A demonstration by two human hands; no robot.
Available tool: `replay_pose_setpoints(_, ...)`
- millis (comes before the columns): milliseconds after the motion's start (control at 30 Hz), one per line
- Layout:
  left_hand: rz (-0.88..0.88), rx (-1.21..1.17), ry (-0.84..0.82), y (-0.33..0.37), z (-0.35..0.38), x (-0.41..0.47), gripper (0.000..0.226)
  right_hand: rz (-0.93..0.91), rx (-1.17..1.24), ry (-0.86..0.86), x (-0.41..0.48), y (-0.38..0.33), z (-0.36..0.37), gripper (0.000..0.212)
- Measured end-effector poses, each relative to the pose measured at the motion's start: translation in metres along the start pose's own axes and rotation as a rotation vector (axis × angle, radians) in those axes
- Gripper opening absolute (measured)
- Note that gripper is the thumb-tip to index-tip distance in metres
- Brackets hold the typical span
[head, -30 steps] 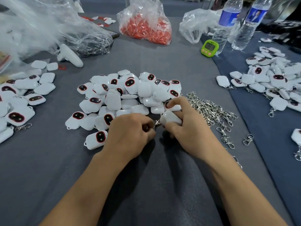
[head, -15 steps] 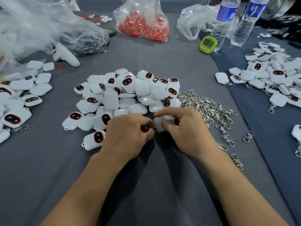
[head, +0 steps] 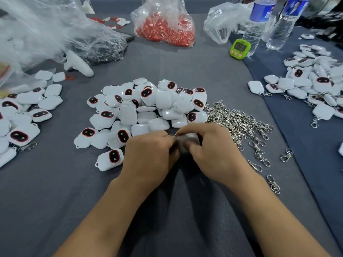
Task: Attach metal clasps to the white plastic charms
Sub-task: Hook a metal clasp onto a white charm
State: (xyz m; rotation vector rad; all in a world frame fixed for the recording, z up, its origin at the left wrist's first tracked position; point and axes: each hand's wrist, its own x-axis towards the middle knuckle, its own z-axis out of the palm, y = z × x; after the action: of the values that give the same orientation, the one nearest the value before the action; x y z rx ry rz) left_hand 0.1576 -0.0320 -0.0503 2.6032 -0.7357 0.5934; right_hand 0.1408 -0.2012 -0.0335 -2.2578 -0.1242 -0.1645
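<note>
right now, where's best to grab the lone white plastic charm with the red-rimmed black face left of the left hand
Pinch the white plastic charm across its long edges, coming from above. It lies flat and face up, with its small loop jutting at the near-left corner, so keep that free.

Charm [head: 187, 139] and, seemingly, clasp [head: 175, 135] mostly hidden by fingers [head: 196, 130]; 2 bottles [head: 258, 25] cropped.

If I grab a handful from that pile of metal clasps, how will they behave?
Likely tangled: the metal clasps lie heaped and overlapping, so several may lift together. Probably floppy, dangling from their rings. Shiny, so perhaps slippery.
</note>
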Motion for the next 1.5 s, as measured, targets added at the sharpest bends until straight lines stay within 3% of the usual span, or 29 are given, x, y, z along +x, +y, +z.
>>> replay_pose_setpoints(200,-0.085,-0.055,0.097,0.002,-0.004,0.003,0.008,0.308,0.489,-0.05,0.008,0.007,-0.005,0.026)
replay_pose_setpoints(333,-0.138,-0.178,0.094,0.002,-0.007,0.002,0.006,0.303,0.57,-0.055,0.008,0.004,-0.007,0.026)
replay_pose_setpoints(600,-0.436,-0.878,0.091,-0.002,-0.007,0.01,0.026,0.429,0.921,-0.105,0.01,0.003,-0.014,0.03)
replay_pose_setpoints(733,-0.5,-1.102,0.037,0.001,-0.01,0.012,0.018,0.473,1.074,-0.18,0.011,0.004,-0.016,0.026)
replay_pose_setpoints(1067,-0.401,-1.132,-0.158,-0.003,-0.016,0.012,0.009,0.387,0.979,-0.303,0.008,0.009,-0.025,0.034)
replay_pose_setpoints(1200,-0.25,-0.722,-0.175,-0.009,-0.016,0.007,0.013,0.353,0.897,-0.234,0.008,0.009,-0.02,0.036)
replay_pose_setpoints(1333,-0.109,-0.451,-0.056,-0.005,-0.012,0.003,0.008,0.422,0.943,-0.163,0.009,0.005,-0.008,0.031)
replay_pose_setpoints(1400,-0.24,-0.6,-0.009,-0.001,-0.011,0.004,0.013,0.463,1.039,-0.141,0.011,0.003,-0.007,0.032)
replay_pose_setpoints(1500,-0.43,-0.945,-0.094,0.003,-0.01,0.011,0.017,0.449,1.123,-0.13,0.012,0.003,-0.009,0.038)
